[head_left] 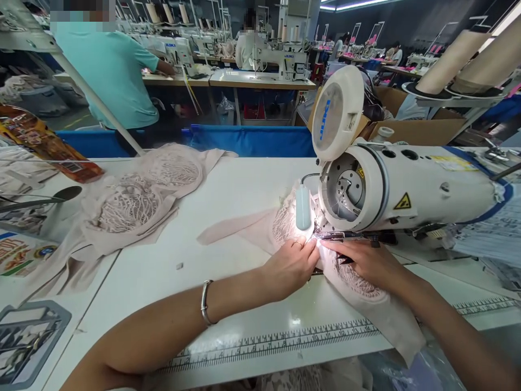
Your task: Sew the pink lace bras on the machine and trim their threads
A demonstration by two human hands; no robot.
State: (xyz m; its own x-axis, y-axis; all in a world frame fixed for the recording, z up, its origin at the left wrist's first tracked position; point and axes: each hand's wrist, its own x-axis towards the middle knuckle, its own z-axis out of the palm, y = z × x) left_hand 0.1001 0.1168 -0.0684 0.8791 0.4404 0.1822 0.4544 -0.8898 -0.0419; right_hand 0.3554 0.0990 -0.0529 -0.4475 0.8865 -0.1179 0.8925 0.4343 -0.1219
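Lace-cupped bra (331,266) was spread beneath the sewing machine (423,187), on the right, its middle touched by the left hand (291,267) and right hand (368,262); how tightly it was pinched could not be told. Stitching was judged unfinished; another bra (132,206) was laid left.

Lt-pink bra (331,267) (lacy cups (362,282)) lies spread, rt end (401,326) overhanging.

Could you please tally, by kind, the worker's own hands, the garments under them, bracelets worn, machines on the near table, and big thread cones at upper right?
Hands: 2
Garment: 1
Bracelet: 1
Machine: 1
Thread cones: 2
Total: 7
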